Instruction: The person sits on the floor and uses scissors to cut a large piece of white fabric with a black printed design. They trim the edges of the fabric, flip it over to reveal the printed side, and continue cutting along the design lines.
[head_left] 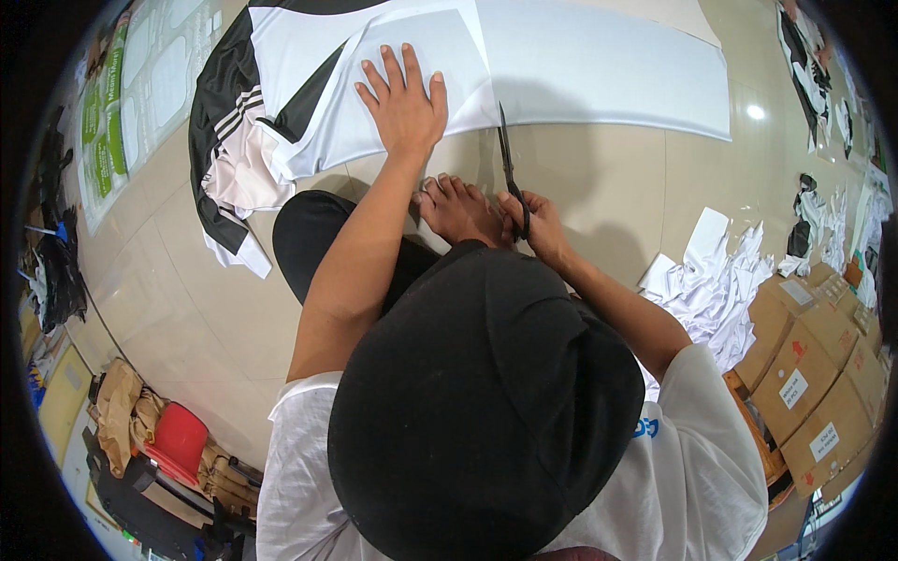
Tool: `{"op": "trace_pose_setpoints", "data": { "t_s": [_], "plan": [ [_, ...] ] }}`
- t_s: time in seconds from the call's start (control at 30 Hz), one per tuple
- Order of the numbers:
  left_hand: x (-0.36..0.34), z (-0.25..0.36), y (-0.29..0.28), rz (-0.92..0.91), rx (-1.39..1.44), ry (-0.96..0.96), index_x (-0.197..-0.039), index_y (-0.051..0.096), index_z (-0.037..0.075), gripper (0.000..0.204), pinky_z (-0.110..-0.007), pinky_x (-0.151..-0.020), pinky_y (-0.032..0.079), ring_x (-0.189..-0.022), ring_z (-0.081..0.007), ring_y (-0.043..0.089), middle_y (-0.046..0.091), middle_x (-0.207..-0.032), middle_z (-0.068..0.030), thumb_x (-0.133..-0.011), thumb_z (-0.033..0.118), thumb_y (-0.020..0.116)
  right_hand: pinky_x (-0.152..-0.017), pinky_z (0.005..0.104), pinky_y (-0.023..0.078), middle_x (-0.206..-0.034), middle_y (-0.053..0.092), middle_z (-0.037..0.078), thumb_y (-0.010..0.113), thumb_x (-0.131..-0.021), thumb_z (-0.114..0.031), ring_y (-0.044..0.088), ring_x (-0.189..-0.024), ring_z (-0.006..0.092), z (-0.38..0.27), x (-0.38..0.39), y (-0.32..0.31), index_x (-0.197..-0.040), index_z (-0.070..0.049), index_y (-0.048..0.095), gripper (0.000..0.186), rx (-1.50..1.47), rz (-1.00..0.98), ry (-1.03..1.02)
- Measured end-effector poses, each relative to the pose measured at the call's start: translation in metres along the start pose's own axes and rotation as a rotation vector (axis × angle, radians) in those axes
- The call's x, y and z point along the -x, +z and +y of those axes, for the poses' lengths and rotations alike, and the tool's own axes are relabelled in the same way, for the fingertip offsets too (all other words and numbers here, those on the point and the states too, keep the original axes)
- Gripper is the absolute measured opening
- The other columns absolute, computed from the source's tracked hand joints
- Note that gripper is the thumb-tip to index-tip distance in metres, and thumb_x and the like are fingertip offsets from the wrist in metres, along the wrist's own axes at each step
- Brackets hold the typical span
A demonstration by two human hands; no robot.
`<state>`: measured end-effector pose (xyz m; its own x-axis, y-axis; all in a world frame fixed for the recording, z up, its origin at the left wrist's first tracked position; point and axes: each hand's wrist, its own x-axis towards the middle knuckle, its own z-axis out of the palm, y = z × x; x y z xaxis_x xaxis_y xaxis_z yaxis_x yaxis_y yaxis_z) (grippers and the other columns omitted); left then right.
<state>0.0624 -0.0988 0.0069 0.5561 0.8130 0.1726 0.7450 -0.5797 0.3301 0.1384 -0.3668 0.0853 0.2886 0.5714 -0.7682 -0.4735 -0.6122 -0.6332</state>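
Scissors (510,173) are being gripped in the right hand (535,222), whose fingers are being kept curled through the black handles while the blades are being pointed away from the body, toward the near edge of the white fabric (599,70). The long axis of the scissors is being kept almost upright in the head view, tilted slightly so that the tips lean left, and the tips are being held at or just over the fabric edge; whether the blades are parted cannot be told. The left hand (404,105) is being laid flat on the fabric with fingers spread and nothing grasped, a placement judged to be pinning the cloth taut against the tiled floor (599,196) just beside the blade line. A bare foot (458,208) is being rested between the two wrists, near the handles. A black-and-white striped garment (224,159) is being left bunched to the left of the fabric, white offcuts (716,280) are being left heaped at the right, and cardboard boxes (809,374) are being kept stacked beyond them.
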Motion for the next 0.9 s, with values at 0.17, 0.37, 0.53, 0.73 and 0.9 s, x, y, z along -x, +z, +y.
{"op": "trace_pose_setpoints", "data": {
  "t_s": [0.17,0.37,0.53,0.73,0.9],
  "plan": [
    [0.0,0.0006,-0.0009,-0.012,0.005,-0.002,-0.171,0.035,0.008,0.075,-0.071,-0.13,0.005,-0.163,-0.0567,0.012,0.026,-0.178,-0.0256,-0.111,0.051,0.041,-0.061,0.0262,0.043,-0.071,0.066,0.0,0.074,-0.105,-0.045,0.063,-0.063,0.0105,-0.0045,-0.0013,0.0033,-0.089,-0.007,0.068,0.042,-0.03,0.011,-0.003],
    [0.0002,-0.0006,-0.0004,-0.012,0.012,0.005,-0.172,0.032,0.007,0.075,-0.071,-0.13,0.005,-0.163,-0.058,0.013,0.025,-0.178,-0.0271,-0.111,0.051,0.04,-0.059,0.0259,0.046,-0.071,0.066,0.0,0.076,-0.103,-0.045,0.064,-0.061,0.0109,-0.0049,-0.0031,0.0057,-0.09,-0.007,0.068,0.041,-0.048,0.025,-0.003],
    [-0.0001,-0.0003,-0.0002,-0.011,0.02,0.002,-0.172,0.032,0.007,0.075,-0.071,-0.13,0.005,-0.163,-0.0579,0.013,0.025,-0.178,-0.0269,-0.111,0.052,0.04,-0.06,0.0254,0.047,-0.071,0.066,0.0,0.077,-0.102,-0.044,0.064,-0.06,0.0111,-0.0059,-0.002,0.0048,-0.091,-0.007,0.068,0.04,-0.082,0.03,0.026],
    [-0.0004,-0.0016,0.0012,-0.012,-0.002,0.003,-0.172,0.031,0.007,0.076,-0.071,-0.13,0.004,-0.163,-0.0576,0.012,0.024,-0.178,-0.0267,-0.111,0.052,0.039,-0.059,0.0255,0.047,-0.072,0.066,0.0,0.077,-0.103,-0.044,0.063,-0.06,0.0111,-0.0043,-0.0027,0.0045,-0.093,-0.006,0.069,0.04,-0.08,0.036,0.04],
    [-0.0003,-0.0008,0.0016,-0.024,-0.005,-0.013,-0.172,0.034,0.009,0.075,-0.07,-0.131,0.004,-0.165,-0.0553,0.009,0.024,-0.179,-0.0241,-0.111,0.052,0.039,-0.058,0.0257,0.046,-0.071,0.065,0.0,0.077,-0.102,-0.043,0.063,-0.059,0.0112,-0.0053,-0.0029,0.005,-0.094,-0.006,0.069,0.039,-0.054,0.051,0.043]
  ]
}}
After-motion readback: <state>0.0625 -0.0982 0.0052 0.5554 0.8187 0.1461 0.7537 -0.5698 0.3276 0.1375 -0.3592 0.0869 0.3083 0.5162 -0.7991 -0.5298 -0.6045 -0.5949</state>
